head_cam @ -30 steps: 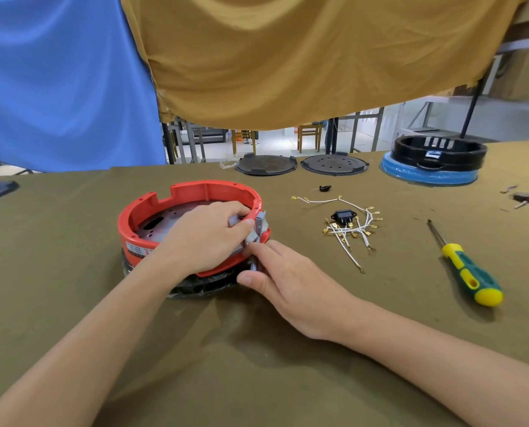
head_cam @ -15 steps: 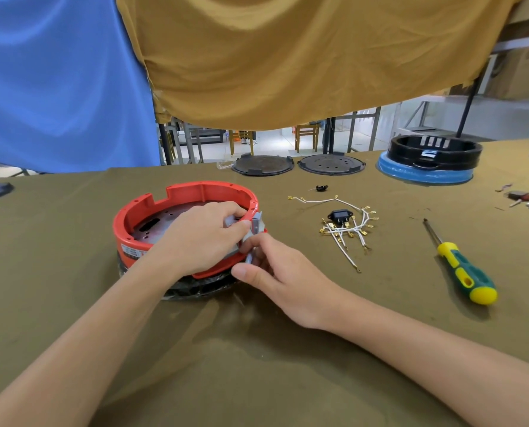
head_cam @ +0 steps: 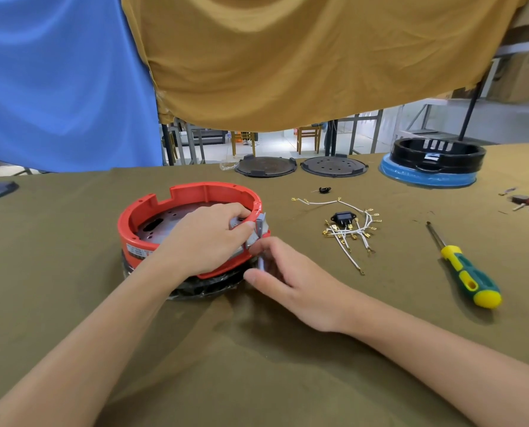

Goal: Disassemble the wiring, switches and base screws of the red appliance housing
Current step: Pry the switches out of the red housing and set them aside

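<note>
- Little has shifted over the last second: both hands stay at the near-right rim of the red housing [head_cam: 192, 192], and the right hand has crept a touch closer against the wall.
- Head view, the only one. The housing sits left of centre on the olive-cloth table [head_cam: 72, 272], open side up, on top of a dark ring wrapped in film.
- Done, by my reading: a white wire harness [head_cam: 349, 232] with brass spade terminals lies loose on the cloth to the right of the housing, a black socket part [head_cam: 344, 217] resting among its leads. A small black piece [head_cam: 324, 189] sits just behind them.
- In hand now: a grey switch block [head_cam: 258, 231] mounted through the housing wall at the near-right. It looks partly worked out of its slot, though I cannot tell whether it is free.
- Left to do, as a judgement: finish this switch, then the base screws. The metal plate inside shows holes, but any screws are too small to make out.
- Green-and-yellow screwdriver [head_cam: 469, 272] lies well to the right, untouched, tip pointing away.
- Left hand [head_cam: 204, 238]: arm comes in from the lower left, the palm arched over the rim, fingers curled down inside the wall and pinching the top of the grey block.
- Right hand [head_cam: 291, 278]: forearm low across the cloth from the lower right, fingers curled round the outer, lower part of the same block, thumb extended toward the housing base.
- Far edge of the table: two dark round plates and a black ring on a blue base, not in play.
</note>
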`<state>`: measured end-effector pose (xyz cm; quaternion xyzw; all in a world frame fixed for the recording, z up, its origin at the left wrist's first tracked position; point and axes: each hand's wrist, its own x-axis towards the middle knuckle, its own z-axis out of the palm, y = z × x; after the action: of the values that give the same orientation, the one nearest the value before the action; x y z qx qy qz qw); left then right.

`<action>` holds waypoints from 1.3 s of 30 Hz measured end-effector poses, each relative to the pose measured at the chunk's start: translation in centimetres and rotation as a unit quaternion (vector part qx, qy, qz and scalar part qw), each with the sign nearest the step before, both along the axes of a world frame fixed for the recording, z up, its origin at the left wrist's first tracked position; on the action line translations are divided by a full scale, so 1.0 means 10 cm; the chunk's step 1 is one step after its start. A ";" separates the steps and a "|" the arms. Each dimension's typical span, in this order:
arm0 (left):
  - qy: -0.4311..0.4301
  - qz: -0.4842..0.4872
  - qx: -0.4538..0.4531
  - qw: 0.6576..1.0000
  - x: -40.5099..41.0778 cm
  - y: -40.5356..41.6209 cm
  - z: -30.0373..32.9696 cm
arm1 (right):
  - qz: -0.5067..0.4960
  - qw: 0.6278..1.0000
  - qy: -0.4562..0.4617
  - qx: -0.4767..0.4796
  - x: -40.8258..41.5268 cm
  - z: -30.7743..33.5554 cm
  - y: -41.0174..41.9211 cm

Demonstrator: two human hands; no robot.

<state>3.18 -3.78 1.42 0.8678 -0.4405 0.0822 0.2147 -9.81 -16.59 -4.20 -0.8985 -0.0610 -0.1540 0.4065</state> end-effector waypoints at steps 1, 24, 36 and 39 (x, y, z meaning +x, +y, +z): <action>0.000 -0.001 0.000 1.000 0.00 0.00 0.00 | -0.001 1.000 0.004 0.018 0.00 0.00 0.01; 0.005 0.006 -0.005 1.000 -0.01 0.00 -0.01 | -0.063 0.981 0.012 0.182 0.03 0.09 -0.03; 0.005 0.012 -0.010 1.000 -0.12 -0.02 0.00 | -0.184 0.982 -0.021 0.028 0.11 0.01 -0.06; -0.007 0.024 -0.006 1.000 -0.14 -0.03 0.00 | -0.198 0.979 -0.007 0.050 0.09 0.03 -0.08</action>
<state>1.76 -4.07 1.38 0.8763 -0.4206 0.0956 0.2147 -8.95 -17.42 -3.88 -0.8700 0.1230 -0.2409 0.4123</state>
